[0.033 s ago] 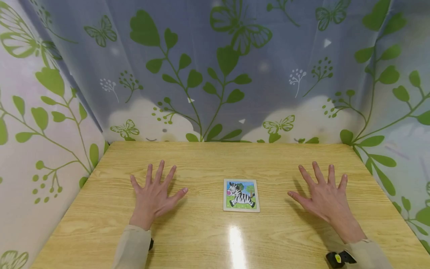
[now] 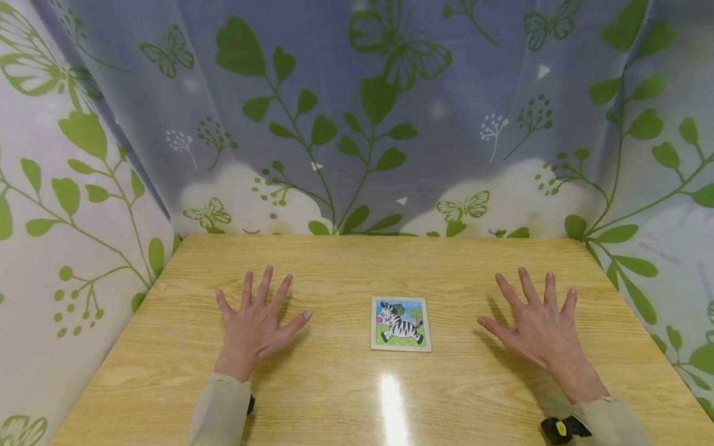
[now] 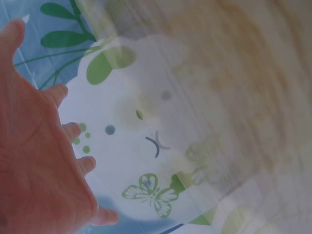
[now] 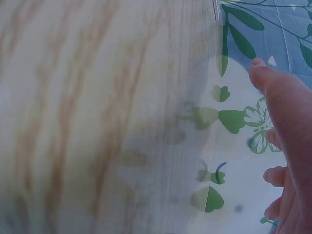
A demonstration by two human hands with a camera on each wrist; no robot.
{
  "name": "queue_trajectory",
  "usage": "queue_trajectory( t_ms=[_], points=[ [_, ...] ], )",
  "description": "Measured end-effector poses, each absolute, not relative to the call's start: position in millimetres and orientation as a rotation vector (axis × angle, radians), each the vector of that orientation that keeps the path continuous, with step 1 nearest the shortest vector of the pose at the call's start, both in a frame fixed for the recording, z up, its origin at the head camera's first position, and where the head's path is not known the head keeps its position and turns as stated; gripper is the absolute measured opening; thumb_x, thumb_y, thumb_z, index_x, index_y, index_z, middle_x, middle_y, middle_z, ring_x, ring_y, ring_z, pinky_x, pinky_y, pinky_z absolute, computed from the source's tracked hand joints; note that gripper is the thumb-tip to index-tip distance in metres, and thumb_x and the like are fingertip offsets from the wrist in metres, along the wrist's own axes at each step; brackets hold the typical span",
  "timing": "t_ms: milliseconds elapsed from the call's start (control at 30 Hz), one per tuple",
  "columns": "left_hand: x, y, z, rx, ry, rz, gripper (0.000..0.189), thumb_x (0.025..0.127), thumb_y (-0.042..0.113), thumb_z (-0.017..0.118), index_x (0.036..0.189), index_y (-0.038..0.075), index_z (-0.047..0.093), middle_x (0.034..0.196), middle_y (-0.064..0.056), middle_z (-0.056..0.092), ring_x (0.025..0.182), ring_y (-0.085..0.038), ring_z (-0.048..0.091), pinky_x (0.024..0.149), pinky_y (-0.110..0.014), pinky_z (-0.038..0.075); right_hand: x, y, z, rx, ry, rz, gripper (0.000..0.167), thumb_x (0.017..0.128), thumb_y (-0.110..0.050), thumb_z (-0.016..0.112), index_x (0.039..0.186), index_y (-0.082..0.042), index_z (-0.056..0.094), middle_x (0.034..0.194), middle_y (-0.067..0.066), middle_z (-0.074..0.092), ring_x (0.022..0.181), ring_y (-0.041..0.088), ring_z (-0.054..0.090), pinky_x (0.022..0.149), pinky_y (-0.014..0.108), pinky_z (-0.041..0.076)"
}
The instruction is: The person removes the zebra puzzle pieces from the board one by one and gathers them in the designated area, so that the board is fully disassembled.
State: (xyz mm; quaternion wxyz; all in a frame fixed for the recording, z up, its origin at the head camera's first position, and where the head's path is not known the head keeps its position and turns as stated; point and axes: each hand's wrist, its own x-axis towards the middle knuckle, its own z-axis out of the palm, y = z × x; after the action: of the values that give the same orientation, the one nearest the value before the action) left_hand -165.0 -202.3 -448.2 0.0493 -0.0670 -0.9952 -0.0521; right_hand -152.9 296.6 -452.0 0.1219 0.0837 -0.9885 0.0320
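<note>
A small square zebra picture puzzle [image 2: 400,324] with a pale wooden frame lies flat near the middle of the table. To its left is my left hand [image 2: 256,328], palm down with the fingers spread and nothing held. My right hand [image 2: 543,328] is on the other side, its fingers likewise spread, apart from the puzzle. In the left wrist view, the left hand [image 3: 44,151] shows at the left edge. The right hand [image 4: 287,126] appears at the right edge of the right wrist view. Neither wrist view shows the puzzle.
The wood-grain table [image 2: 312,396] ends at a blue-grey curtain [image 2: 457,136] printed with leaves and butterflies. Similar printed cloth hangs along the left [image 2: 44,279] and right sides. A black wrist strap [image 2: 564,428] sits by the right sleeve. Light glares off the table's front.
</note>
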Motion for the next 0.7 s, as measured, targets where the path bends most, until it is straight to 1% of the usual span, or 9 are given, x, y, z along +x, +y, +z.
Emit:
queue_trajectory(
  t_ms=[200,333,600,700],
  points=[
    [-164,-203,-448,-0.201,-3.032,-0.174,0.086,0.092,0.081,0.04,0.162,0.031,0.028,0.172,-0.01,0.015,0.157,-0.047,0.011,0.107,-0.087,-0.001,-153,297,-452,0.243,-2.888,0.097,0.091,0.088,-0.076,0.057,0.16,-0.025,0.036,0.16,0.03,0.035,0.14,0.072,0.022,0.102,0.089,0.011],
    [-165,-203,-449,-0.199,-3.035,-0.181,0.087,0.092,0.081,0.04,0.162,0.031,0.028,0.172,-0.01,0.015,0.157,-0.047,0.011,0.107,-0.086,-0.001,-152,296,-453,0.246,-2.905,0.115,0.09,0.089,-0.075,0.056,0.16,-0.024,0.034,0.161,0.03,0.032,0.14,0.072,0.02,0.102,0.089,0.01],
    [-168,-198,-451,-0.232,-3.047,-0.241,0.087,0.092,0.082,0.038,0.163,0.033,0.025,0.173,-0.008,0.012,0.158,-0.046,0.008,0.107,-0.087,-0.001,-154,287,-451,0.27,-2.973,0.197,0.087,0.093,-0.073,0.053,0.161,-0.023,0.032,0.164,0.028,0.028,0.144,0.069,0.018,0.104,0.087,0.011],
    [-169,-192,-451,-0.259,-3.04,-0.28,0.088,0.091,0.083,0.038,0.163,0.034,0.023,0.174,-0.006,0.011,0.158,-0.046,0.009,0.108,-0.086,0.001,-156,280,-450,0.298,-2.983,0.242,0.087,0.093,-0.072,0.054,0.161,-0.022,0.032,0.164,0.028,0.027,0.145,0.067,0.018,0.105,0.086,0.013]
  ],
)
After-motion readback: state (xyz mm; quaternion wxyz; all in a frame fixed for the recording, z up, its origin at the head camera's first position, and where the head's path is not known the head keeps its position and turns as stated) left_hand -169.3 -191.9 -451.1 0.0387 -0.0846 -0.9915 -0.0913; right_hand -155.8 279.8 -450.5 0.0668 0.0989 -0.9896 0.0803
